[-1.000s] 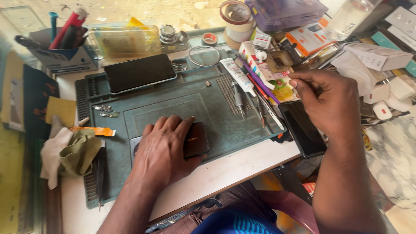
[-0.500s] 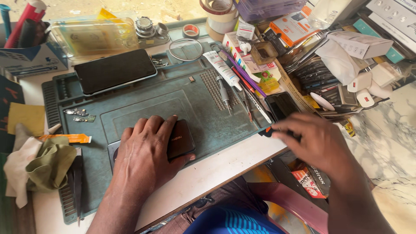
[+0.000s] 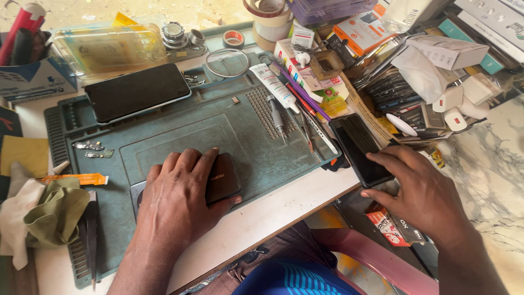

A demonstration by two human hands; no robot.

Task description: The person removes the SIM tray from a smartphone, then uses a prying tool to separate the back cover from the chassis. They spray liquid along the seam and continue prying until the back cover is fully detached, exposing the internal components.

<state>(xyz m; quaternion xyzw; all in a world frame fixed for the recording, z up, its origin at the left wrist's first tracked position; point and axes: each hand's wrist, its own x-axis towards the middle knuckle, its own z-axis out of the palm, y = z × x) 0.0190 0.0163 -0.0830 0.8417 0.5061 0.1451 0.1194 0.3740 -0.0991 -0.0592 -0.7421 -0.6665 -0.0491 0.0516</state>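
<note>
Nearest the viewer, on the blue-green work mat (image 3: 180, 128), the left hand (image 3: 177, 202) lies flat, fingers together, pressing down on a dark phone (image 3: 222, 177) that rests back-up near the mat's front edge. At the table's right edge, the right hand (image 3: 423, 194) hovers with fingers loosely spread, its fingertips touching a second black phone (image 3: 357, 147) lying screen-up just off the mat. Left of the mat lies an olive cloth (image 3: 54, 213). Farther back, a third phone (image 3: 136, 92) rests screen-up on the mat's upper left. Beyond it stands a clear plastic box (image 3: 106, 50) with yellowish contents, and a blue cardboard holder (image 3: 33, 79) containing a red cylinder and dark tools.
</note>
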